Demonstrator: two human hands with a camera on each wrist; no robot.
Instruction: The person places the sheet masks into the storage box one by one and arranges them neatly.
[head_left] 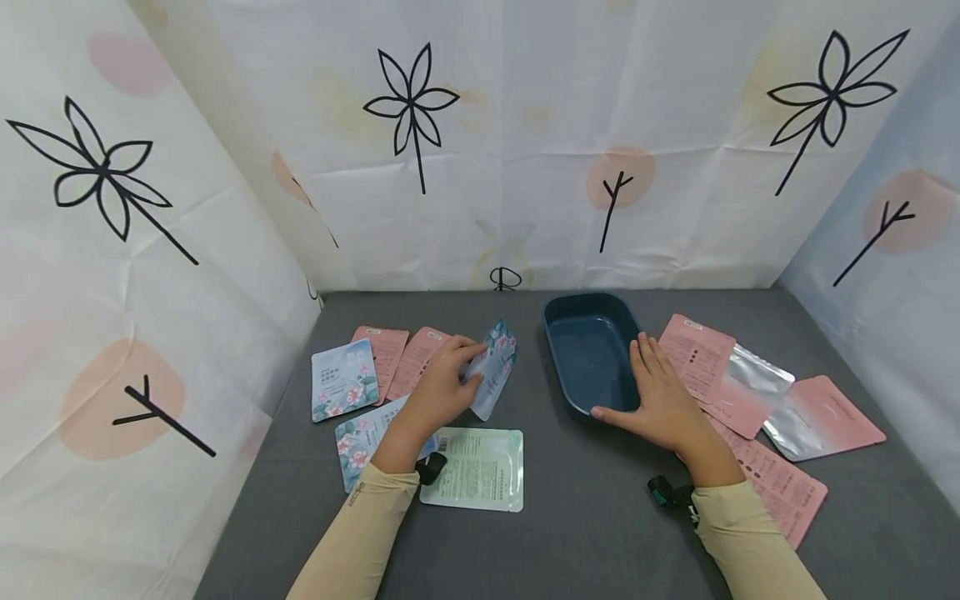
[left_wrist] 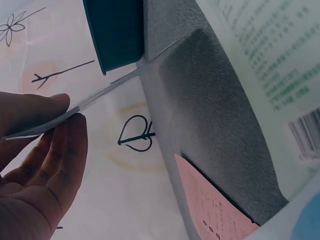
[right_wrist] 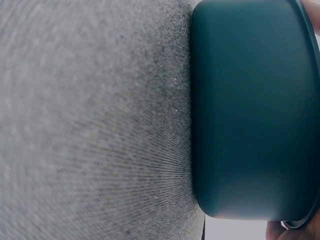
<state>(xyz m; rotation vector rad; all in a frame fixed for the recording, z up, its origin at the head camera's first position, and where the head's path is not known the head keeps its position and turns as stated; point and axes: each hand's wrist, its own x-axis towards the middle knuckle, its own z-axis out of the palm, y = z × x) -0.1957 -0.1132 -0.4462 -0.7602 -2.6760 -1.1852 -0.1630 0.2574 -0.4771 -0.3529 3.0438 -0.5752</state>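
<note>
A table point(head_left: 577, 517) spans the lower middle of the frame, with cloth point(head_left: 502, 225) behind it and along both sides. Right of centre on the table stands a tray point(head_left: 592, 358); the right hand point(head_left: 663, 404) touches its right side. Left of the tray, the left hand point(head_left: 442, 379) holds a tilted packet point(head_left: 495, 371). Below that, a flat packet point(head_left: 483, 471) lies nearer the bottom edge. Four packets point(head_left: 345, 379) lie farther left; overlapping packets point(head_left: 697, 354) spread from the tray's right towards the lower right.
</note>
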